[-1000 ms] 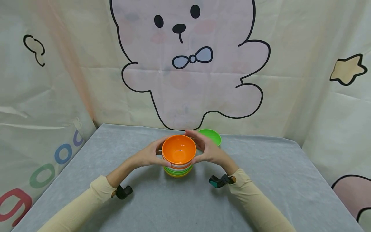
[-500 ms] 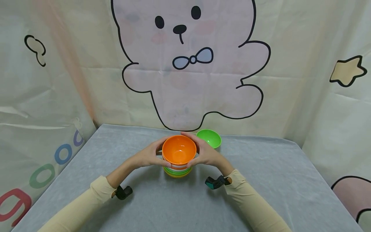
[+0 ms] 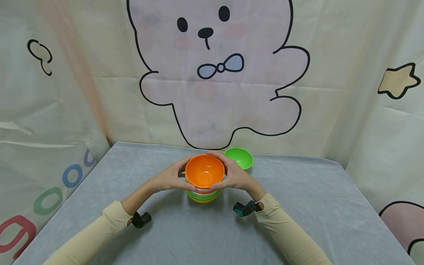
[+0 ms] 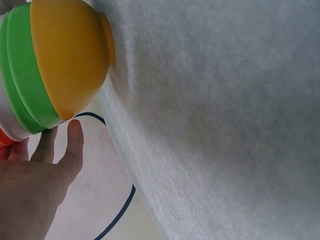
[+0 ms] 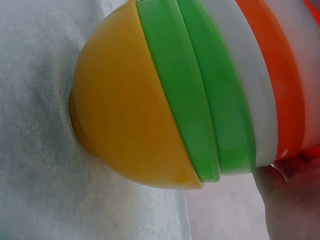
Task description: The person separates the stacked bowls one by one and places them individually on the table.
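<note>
A stack of nested bowls stands on the table, its top an orange bowl that faces up. At the bottom sits a yellow bowl, with two green bowls above it. White and orange bowls alternate higher up; a white bowl shows in the right wrist view. My left hand holds the upper stack from the left, thumb in front. From the right, my right hand grips the same upper part, its thumb near the front rim. Fingertips behind the stack are partly hidden.
A single green bowl stands behind and right of the stack, near the table's back edge. Grey cloth covers the table. A printed curtain hangs directly behind it.
My right hand has moved slightly left and closed in against the stack, uncovering more of the green bowl behind. The left hand and the stack have stayed put.
</note>
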### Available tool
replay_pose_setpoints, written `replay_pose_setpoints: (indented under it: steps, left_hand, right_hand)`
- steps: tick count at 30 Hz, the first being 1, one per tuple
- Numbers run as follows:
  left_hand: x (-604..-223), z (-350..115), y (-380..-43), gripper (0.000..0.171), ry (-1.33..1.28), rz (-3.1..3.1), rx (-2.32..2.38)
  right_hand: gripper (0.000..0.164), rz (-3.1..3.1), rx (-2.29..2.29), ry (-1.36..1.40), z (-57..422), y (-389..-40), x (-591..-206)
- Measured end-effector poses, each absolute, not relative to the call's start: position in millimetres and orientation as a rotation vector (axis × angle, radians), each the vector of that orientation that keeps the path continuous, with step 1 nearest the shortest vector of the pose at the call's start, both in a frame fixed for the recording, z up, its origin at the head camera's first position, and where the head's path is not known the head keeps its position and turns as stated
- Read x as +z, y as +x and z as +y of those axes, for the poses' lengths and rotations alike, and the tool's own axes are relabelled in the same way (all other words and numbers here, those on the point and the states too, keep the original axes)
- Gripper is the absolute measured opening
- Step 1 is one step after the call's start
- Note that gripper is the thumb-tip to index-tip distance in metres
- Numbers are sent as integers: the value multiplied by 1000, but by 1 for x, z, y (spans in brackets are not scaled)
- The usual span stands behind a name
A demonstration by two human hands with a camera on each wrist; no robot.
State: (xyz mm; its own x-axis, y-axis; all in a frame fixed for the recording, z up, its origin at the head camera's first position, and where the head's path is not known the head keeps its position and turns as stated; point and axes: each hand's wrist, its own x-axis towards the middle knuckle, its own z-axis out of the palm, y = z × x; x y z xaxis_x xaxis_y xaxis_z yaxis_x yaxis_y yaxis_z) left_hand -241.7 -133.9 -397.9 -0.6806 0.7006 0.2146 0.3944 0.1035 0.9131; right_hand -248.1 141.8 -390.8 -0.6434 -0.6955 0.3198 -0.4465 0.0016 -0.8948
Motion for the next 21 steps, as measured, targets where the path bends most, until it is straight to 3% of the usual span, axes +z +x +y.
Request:
replay_pose_setpoints:
  steps: [21]
  left_hand:
    - [-400,-134,-243,88,1073,2111,1603]
  right_hand:
    - [91,2041,-1761,-1277,146,-250,-384]
